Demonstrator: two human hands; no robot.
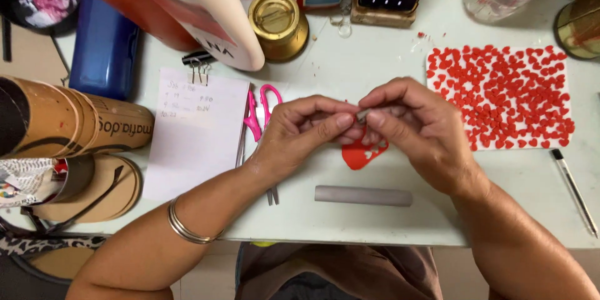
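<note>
Both hands meet above the middle of the table (375, 62). The left hand (300, 134) and right hand (415, 128) have thumbs and forefingers pressed together on a small metal cutter (362, 114) — only its tip shows between the fingertips. Just beneath them lies a red sheet (362, 155) with small shapes punched out of it, part hidden by the fingers. Right of the hands, a white board (500, 97) carries many red hearts (512, 87) laid close together. A grey roller (363, 195) rests nearer the table edge; pink scissors (261, 109) lie left.

Judgement: a light, even pinch is needed to free any piece lodged in the cutter undeformed — working low over the table would keep a dropped heart from straying.
</note>
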